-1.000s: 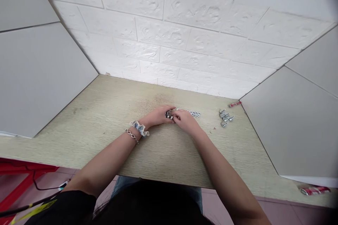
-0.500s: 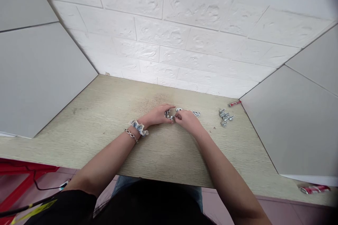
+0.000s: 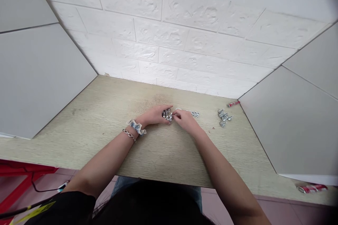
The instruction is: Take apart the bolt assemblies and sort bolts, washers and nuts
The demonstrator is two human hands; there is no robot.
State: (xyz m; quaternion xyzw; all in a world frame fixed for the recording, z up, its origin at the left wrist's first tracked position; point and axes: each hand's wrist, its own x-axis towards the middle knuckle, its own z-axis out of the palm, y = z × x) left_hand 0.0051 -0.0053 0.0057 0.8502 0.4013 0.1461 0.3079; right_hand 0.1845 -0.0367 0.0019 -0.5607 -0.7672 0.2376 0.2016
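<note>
Several upright silver bolts (image 3: 167, 115) stand in a tight group on the wooden tabletop (image 3: 163, 154). My left hand (image 3: 156, 115) curves around their left side, thumb and fingers apart. At the right edge of the group, my right hand (image 3: 184, 119) has its thumb and forefinger pinched together; what lies between the fingertips is too small to make out. Just behind that hand is a pale washer (image 3: 178, 109), partly hidden. Small nuts (image 3: 195, 114) lie in rows to its right.
Several loose bolts with washers (image 3: 223, 116) lie farther right. A red can-like cylinder (image 3: 233, 104) rests by the right back corner, another red one (image 3: 312, 188) at the front right. A white brick wall (image 3: 158, 56) and grey side panels (image 3: 290, 123) bound the table.
The view has shifted slightly. My right hand has moved a little left towards the bolts, and more of the bolt group shows between my hands.
</note>
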